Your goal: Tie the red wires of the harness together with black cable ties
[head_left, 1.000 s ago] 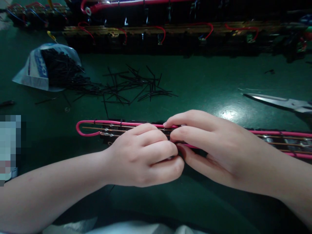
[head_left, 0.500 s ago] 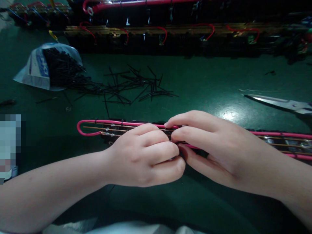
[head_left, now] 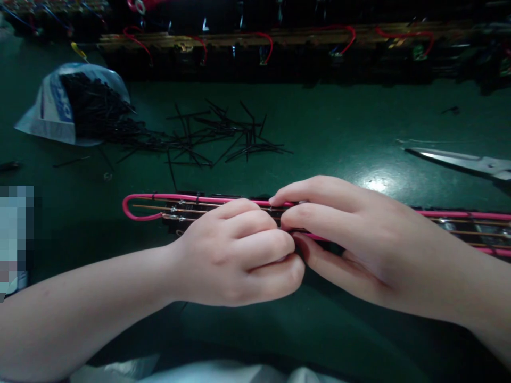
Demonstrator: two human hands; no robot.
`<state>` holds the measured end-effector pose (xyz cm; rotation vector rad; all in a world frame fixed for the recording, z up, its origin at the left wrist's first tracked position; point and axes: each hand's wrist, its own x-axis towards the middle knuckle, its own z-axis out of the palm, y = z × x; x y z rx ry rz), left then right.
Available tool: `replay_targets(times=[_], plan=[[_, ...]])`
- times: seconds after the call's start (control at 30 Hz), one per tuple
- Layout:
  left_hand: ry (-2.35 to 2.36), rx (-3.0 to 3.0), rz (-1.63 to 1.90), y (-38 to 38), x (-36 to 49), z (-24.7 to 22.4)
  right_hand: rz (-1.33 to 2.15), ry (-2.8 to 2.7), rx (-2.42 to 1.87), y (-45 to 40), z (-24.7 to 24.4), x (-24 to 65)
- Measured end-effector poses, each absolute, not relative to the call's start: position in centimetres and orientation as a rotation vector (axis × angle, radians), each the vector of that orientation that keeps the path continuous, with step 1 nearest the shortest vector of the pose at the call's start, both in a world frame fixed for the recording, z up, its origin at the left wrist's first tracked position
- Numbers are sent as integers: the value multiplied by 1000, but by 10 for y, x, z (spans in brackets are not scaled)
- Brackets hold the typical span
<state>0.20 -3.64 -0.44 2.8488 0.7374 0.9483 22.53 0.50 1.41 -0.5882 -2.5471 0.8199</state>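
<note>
A long black strip [head_left: 459,232] with copper-coloured rods and soldered joints lies across the green table. A pinkish-red cable [head_left: 138,198] runs along its edges and loops round at the left end, with small black ties round it. My left hand [head_left: 239,255] is closed in a fist over the strip's near side; what its curled fingers hold is hidden. My right hand [head_left: 355,242] grips the strip just right of it, index fingertip on the cable at the far edge and thumb by the near edge. The two hands touch or nearly touch.
A clear plastic bag [head_left: 43,117] spills black cable ties [head_left: 223,133] onto the table. Scissors [head_left: 459,159] lie at the right. More black assemblies with red wires [head_left: 265,48] stretch along the back. A blurred-out pale object [head_left: 14,234] sits at the left edge.
The view has shifted slightly, so background things sit a little higher and the strip's left end further left. Both hands keep almost the same pose on the strip.
</note>
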Motion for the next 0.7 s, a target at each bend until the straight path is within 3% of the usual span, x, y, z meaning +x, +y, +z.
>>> replay_targets(times=[0.7], plan=[[742,2872,882,-36,2,-4,884,-2540,-608,8,16,225]])
